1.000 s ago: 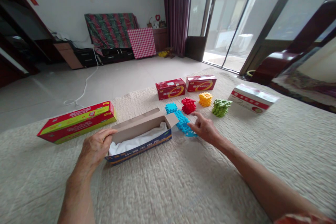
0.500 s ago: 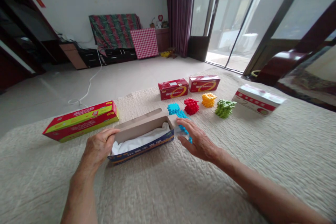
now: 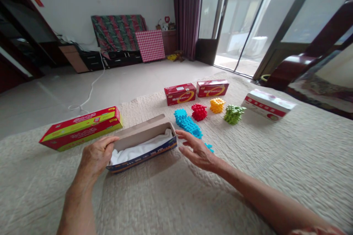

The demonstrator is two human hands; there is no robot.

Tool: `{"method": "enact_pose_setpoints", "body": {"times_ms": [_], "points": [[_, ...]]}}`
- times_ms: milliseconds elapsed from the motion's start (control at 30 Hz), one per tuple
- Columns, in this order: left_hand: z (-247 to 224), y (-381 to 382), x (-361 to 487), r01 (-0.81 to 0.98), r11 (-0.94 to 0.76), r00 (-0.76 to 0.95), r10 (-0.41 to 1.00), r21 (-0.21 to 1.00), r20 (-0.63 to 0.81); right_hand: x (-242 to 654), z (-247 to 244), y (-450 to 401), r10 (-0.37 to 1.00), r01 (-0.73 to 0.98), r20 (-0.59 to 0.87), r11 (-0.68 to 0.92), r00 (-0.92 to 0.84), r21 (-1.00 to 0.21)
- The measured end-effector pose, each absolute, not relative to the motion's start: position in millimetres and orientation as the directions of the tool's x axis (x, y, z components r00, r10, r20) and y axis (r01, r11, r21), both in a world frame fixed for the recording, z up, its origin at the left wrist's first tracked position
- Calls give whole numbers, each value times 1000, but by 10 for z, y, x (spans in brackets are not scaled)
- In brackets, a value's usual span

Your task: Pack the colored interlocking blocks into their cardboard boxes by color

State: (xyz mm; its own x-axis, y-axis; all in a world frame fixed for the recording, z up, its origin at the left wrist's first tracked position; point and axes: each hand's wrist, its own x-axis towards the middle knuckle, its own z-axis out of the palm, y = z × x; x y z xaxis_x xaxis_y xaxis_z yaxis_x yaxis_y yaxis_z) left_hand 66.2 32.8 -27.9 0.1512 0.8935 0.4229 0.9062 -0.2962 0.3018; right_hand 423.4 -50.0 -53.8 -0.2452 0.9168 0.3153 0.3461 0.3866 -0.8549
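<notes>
A long cardboard box, dark blue outside and brown inside, stands open on the quilted cover. A white cloth lies in it, and its long flap leans back on the far side. My left hand pinches the box's left end, thumb on the rim. At the right end, my right hand has its fingers apart, fingertips at or very near the end wall. Just beyond that hand lie blue interlocking toy blocks, with a smaller blue piece beside the wrist.
Red, yellow and green block clusters sit farther right. Two red boxes stand behind them. A white-and-red box is at the right, a red-and-green box at the left.
The box's right end flap no longer sticks outward. My right hand has shifted left and slightly down, uncovering more blue blocks. My left hand keeps its grip.
</notes>
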Motion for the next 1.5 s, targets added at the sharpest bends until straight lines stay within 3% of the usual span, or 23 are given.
{"method": "enact_pose_setpoints", "body": {"times_ms": [200, 333, 400, 533, 700, 933, 1067, 1300, 1500], "points": [[-267, 322, 678, 906, -296, 158, 899, 301, 408, 4416, -501, -420, 901, 496, 427, 409, -84, -766], [-255, 321, 682, 907, -295, 161, 903, 301, 398, 4576, -551, -312, 800, 744, 595, 351, 78, -569], [-255, 324, 677, 907, -295, 167, 907, 300, 386, 4634, -609, -272, 793, 832, 602, 267, 97, -486], [-268, 327, 661, 905, -307, 182, 905, 294, 385, 4675, -708, -245, 859, 897, 505, 154, 87, -415], [-271, 311, 678, 905, -310, 179, 899, 292, 400, 4643, -713, -249, 913, 905, 398, 92, 90, -416], [-263, 319, 690, 900, -305, 159, 895, 312, 416, 4662, -635, -250, 933, 922, 351, 62, 83, -382], [-250, 311, 709, 904, -297, 152, 896, 308, 418, 4569, -390, -436, 945, 917, 326, 124, 6, -380], [-210, 286, 744, 909, -295, 156, 896, 294, 417, 4106, -241, -826, 965, 893, 1, 244, -263, -379], [-213, 280, 741, 896, -301, 145, 894, 328, 424, 4187, -260, -803, 893, 833, -74, 381, -444, -402]]}}
